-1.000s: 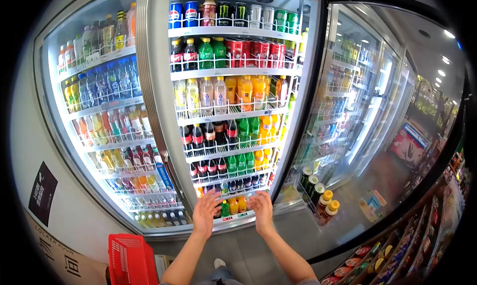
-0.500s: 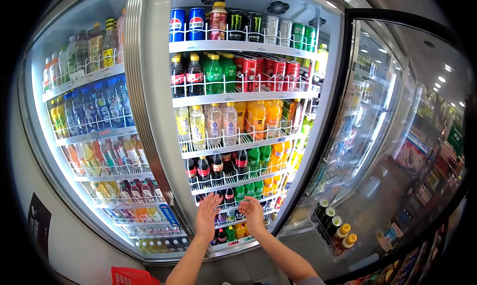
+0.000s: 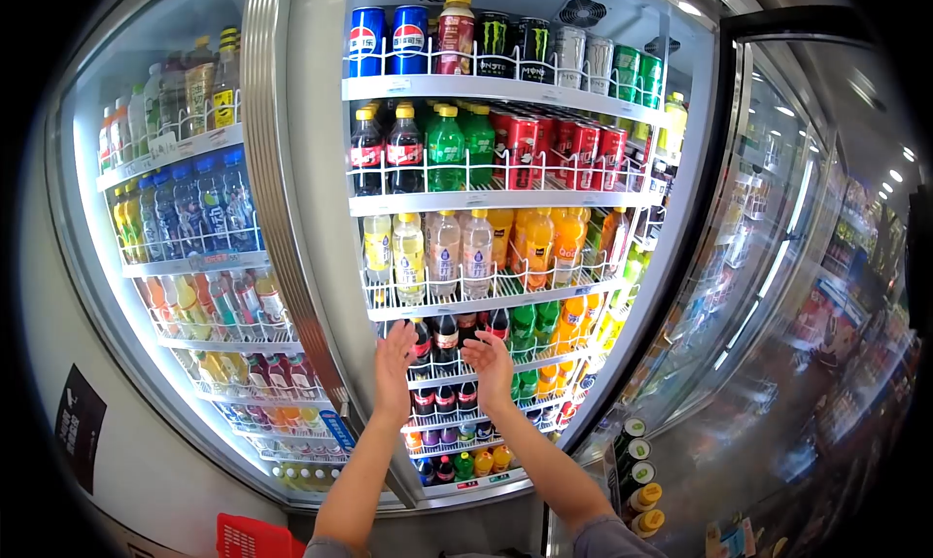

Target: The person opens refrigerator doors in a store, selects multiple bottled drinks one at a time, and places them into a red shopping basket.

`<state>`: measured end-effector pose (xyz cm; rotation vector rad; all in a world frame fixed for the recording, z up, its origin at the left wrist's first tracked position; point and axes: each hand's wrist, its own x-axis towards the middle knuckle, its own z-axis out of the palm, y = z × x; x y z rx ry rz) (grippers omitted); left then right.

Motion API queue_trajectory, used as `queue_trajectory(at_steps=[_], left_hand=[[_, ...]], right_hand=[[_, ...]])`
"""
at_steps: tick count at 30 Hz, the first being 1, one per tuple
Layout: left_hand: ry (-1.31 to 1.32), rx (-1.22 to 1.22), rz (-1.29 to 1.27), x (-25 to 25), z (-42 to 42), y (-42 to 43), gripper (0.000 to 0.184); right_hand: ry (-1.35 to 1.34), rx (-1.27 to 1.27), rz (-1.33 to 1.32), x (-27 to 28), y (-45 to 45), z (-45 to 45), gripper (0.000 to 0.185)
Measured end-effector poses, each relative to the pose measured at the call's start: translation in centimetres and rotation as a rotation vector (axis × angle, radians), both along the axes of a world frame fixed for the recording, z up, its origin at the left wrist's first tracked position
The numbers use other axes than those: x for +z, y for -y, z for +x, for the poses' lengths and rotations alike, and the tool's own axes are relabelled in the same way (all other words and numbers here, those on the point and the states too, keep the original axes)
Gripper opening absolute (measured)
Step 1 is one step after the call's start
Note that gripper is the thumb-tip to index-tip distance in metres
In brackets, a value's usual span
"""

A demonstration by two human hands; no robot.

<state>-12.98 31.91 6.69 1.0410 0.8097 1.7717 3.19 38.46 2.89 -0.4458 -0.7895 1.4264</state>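
Note:
Both hands are raised in front of an open drinks fridge, palms turned towards each other. My left hand (image 3: 394, 373) holds nothing, its fingers stretched upward before the cola bottles (image 3: 445, 336) on the fourth shelf. With fingers apart and slightly curved, my right hand (image 3: 491, 368) is also empty, near the green soda bottles (image 3: 523, 322). Neither hand visibly touches a bottle. Just above stand clear-labelled bottles (image 3: 444, 252) and orange juice bottles (image 3: 535, 252) behind a white wire rail. Part of the cola row is hidden behind my hands.
Higher shelves hold red cans (image 3: 523, 150), green bottles (image 3: 446, 145) and blue Pepsi cans (image 3: 366, 41). A closed glass door (image 3: 185, 296) covers the left fridge section. The open glass door (image 3: 719, 364) stands on the right. A red basket (image 3: 255, 537) sits at lower left.
Both hands have risen from the lower shelves to the level of the fourth shelf. The camera view has shifted a little closer to the fridge. Both hands stay empty.

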Motion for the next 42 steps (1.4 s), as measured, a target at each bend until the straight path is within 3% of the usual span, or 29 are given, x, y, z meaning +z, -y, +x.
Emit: queue_trajectory(at_steps=[9,14,17,22,24,27,31,34,37,40,42], left_hand=[[-0.041,0.190,0.098,4.9,-1.4,-8.6,0.062],[0.073,0.309,0.064,6.5,-1.9,-13.1,0.063],[0.182,0.259,-0.012,8.7,-1.5,-13.2,0.064],[0.108,0.213,-0.100,8.3,-2.8,-15.4,0.074],[0.017,0.204,-0.102,8.7,-2.7,-15.6,0.076],[-0.007,0.188,-0.070,6.9,-3.7,-17.6,0.071],[-0.047,0.166,-0.045,7.0,-3.1,-15.6,0.064],[-0.001,0.190,0.033,5.4,-3.0,-15.8,0.054],[-0.316,0.343,0.208,6.0,-2.1,-13.4,0.052],[-0.619,0.387,0.372,7.0,-2.4,-10.9,0.044],[-0.681,0.376,0.403,7.1,-2.5,-9.6,0.043]], right_hand=[[0.177,0.085,0.064,3.6,-4.7,-0.4,0.039],[0.298,0.107,0.255,6.5,-8.7,-3.4,0.044],[0.492,-0.053,0.441,8.8,-10.8,-6.1,0.045],[0.550,-0.133,0.497,9.5,-14.2,-10.3,0.044],[0.914,-0.287,0.543,9.9,-15.1,-10.8,0.046],[0.953,-0.309,0.573,10.3,-14.3,-11.1,0.059],[1.053,-0.317,0.454,10.1,-14.0,-10.6,0.057],[0.977,-0.405,0.606,8.7,-13.0,-10.3,0.061],[0.734,-0.506,0.642,7.9,-11.5,-10.1,0.059],[0.778,-0.533,0.599,8.0,-9.4,-8.7,0.062],[0.776,-0.592,0.656,8.8,-7.4,-7.7,0.057]])
